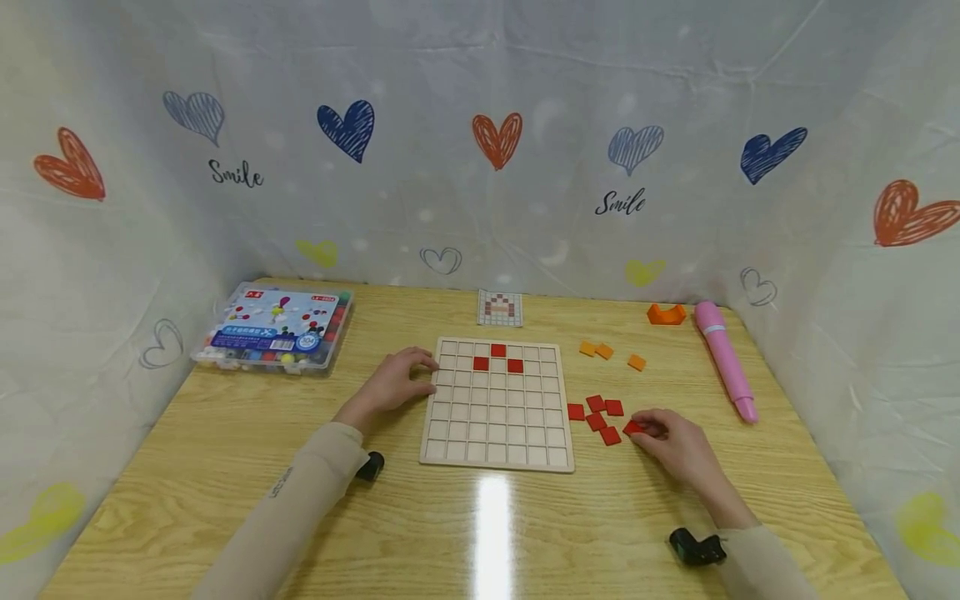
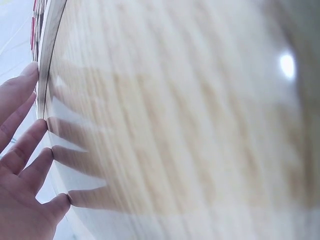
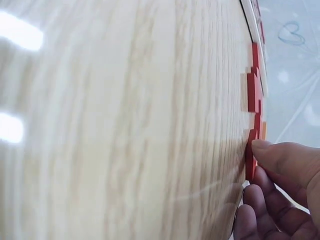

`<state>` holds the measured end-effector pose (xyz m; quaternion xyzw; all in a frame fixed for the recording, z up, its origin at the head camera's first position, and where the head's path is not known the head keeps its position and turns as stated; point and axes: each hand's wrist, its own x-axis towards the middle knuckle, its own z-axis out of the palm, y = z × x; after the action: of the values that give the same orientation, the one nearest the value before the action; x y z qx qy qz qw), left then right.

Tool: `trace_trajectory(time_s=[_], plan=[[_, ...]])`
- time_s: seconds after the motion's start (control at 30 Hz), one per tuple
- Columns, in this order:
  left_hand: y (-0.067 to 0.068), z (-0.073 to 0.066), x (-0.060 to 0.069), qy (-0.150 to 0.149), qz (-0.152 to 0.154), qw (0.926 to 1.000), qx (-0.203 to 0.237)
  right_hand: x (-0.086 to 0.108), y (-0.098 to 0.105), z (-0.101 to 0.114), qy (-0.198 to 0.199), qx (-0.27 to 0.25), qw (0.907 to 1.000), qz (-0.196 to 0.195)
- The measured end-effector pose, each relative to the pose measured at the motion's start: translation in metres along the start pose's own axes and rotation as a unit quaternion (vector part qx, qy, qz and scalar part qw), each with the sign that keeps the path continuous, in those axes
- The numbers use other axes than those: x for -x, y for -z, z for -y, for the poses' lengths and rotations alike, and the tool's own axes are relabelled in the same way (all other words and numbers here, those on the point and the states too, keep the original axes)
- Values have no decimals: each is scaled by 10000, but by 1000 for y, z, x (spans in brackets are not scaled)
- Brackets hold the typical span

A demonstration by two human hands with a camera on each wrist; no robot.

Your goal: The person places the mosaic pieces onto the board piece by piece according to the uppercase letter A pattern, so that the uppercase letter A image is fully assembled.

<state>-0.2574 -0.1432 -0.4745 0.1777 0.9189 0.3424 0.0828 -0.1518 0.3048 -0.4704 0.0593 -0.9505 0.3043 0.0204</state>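
Observation:
A wooden grid board (image 1: 459, 412) lies mid-table, with three red square tiles (image 1: 498, 350) set in cells near its far edge. My left hand (image 1: 393, 382) rests at the board's left edge, fingers spread and relaxed; in the left wrist view its fingertips (image 2: 31, 70) touch the board's side and the tabletop. To the right of the board, my right hand (image 1: 675, 442) pinches a red tile (image 1: 633, 427) between thumb and fingers. The right wrist view shows the thumb on that red tile (image 3: 251, 155). Several loose red tiles (image 1: 596, 422) lie between the board and this hand.
Orange tiles (image 1: 637, 362) lie beyond the red ones. A printed pattern card (image 1: 500, 308) sits behind the board. At the back left is a clear plastic box (image 1: 273, 329) of colored parts. An orange curved piece (image 1: 666, 314) and a pink stick-shaped object (image 1: 726, 360) lie at the right.

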Motion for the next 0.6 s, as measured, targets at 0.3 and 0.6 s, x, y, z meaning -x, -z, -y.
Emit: trace_trajectory(time_s=[0.3, 0.6], plan=[[0, -2, 0, 89, 18, 10000, 28, 6, 4, -8, -149, 114, 9997, 156], [1, -2, 1, 64, 26, 10000, 69, 4, 2, -4, 96, 268, 9996, -59]])
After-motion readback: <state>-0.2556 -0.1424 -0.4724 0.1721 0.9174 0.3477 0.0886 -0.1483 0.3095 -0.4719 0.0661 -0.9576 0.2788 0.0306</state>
